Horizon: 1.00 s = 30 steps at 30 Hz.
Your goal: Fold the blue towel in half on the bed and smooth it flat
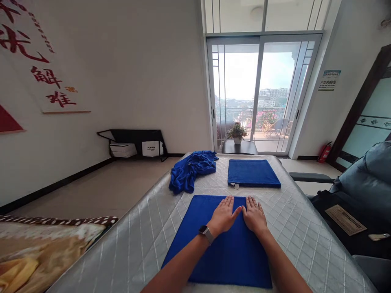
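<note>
A blue towel (226, 260) lies spread flat in front of me on a quilted silver-grey mattress (293, 228). My left hand (224, 216), with a watch (205, 231) on its wrist, presses flat on the towel's far part, fingers stretched forward. Flat beside it, my right hand (254, 213) rests at the towel's far right edge, its fingers also extended. The two thumbs nearly meet. Beyond them, a folded stack of blue towels (253, 173) with a white tag sits at the right. Crumpled blue towels (194, 171) lie in a heap at the far left.
A dark armchair (366, 179) stands along the right side, holding a brown cardboard piece (345, 219). At the lower left is a patterned blanket (55, 248). Past the mattress are a potted plant (237, 133) on a chair, sliding glass doors (262, 93) and a fire extinguisher (324, 152).
</note>
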{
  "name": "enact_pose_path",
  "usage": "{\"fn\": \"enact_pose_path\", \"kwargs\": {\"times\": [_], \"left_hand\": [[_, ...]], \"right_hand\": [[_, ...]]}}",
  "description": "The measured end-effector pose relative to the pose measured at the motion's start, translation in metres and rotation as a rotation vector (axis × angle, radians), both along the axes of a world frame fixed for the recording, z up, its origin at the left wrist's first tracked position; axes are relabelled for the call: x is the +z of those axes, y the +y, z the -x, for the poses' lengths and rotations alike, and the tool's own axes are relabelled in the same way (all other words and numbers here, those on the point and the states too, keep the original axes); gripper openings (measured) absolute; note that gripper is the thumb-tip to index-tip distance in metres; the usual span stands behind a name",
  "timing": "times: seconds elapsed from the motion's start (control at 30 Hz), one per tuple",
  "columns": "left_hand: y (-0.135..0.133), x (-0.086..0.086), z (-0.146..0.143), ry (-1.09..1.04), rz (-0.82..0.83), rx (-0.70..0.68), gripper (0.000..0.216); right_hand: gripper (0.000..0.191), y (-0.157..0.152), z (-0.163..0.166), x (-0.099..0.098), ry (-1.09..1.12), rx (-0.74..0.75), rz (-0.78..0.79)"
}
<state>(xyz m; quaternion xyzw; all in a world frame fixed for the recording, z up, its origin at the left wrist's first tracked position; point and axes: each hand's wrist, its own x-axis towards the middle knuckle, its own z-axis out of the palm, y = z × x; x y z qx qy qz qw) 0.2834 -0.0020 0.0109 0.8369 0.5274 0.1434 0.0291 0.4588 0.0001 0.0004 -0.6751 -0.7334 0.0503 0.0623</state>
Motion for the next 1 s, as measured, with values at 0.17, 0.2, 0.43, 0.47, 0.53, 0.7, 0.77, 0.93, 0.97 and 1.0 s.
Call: {"fn": "enact_pose_path", "kwargs": {"times": [0.17,0.2,0.43,0.47,0.53,0.7,0.77,0.93,0.97,1.0], "left_hand": [[0.007,-0.006,-0.077,-0.101,-0.014,-0.188,0.068],[0.010,-0.008,-0.078,-0.111,-0.011,-0.182,0.067],[0.018,-0.018,-0.008,-0.034,-0.010,-0.001,0.070],[0.019,-0.018,0.006,-0.020,-0.002,0.025,0.071],[0.020,-0.018,0.034,0.005,0.006,0.077,0.071],[0.023,-0.021,0.102,0.045,0.005,0.222,0.074],[0.024,-0.022,0.120,0.044,-0.003,0.273,0.078],[0.026,-0.029,0.135,0.037,-0.013,0.320,0.083],[0.027,-0.031,0.135,0.037,-0.017,0.325,0.083],[0.028,-0.033,0.135,0.035,-0.023,0.330,0.084]], "right_hand": [[0.068,-0.004,-0.006,-0.002,-0.114,0.106,0.021],[0.068,-0.004,-0.006,-0.002,-0.113,0.107,0.018],[0.064,0.002,0.001,-0.001,-0.018,0.001,-0.008],[0.065,0.003,0.001,-0.001,-0.011,-0.005,-0.007],[0.065,0.004,0.001,-0.002,-0.003,-0.008,-0.003],[0.065,0.004,0.001,-0.002,0.005,-0.012,0.000],[0.065,0.003,0.001,-0.001,-0.001,-0.012,-0.003],[0.065,0.002,0.001,0.001,-0.020,-0.020,0.003],[0.065,0.002,0.001,0.001,-0.022,-0.015,0.003],[0.066,0.002,0.001,0.000,-0.024,-0.008,0.001]]}}
